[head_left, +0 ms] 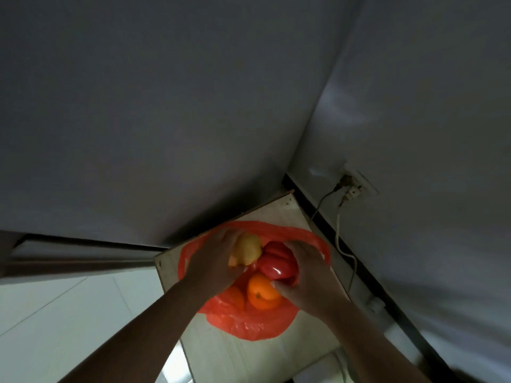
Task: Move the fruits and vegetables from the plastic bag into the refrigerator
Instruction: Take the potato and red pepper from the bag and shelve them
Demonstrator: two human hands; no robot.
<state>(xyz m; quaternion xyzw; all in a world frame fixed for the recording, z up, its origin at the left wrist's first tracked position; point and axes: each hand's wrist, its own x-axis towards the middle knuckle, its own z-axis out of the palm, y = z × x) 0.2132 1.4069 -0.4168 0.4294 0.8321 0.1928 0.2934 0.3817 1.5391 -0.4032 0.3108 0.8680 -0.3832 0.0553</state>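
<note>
Head view: red pepper [276,261] lies sideways in bag [249,324].

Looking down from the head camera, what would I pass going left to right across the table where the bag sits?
left hand → yellow fruit → red pepper → right hand → white cable → wall socket

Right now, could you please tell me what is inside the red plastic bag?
The red plastic bag holds a round yellow fruit in the left hand, a glossy red pepper in the right hand, and two orange fruits. Anything beneath is covered.
</note>
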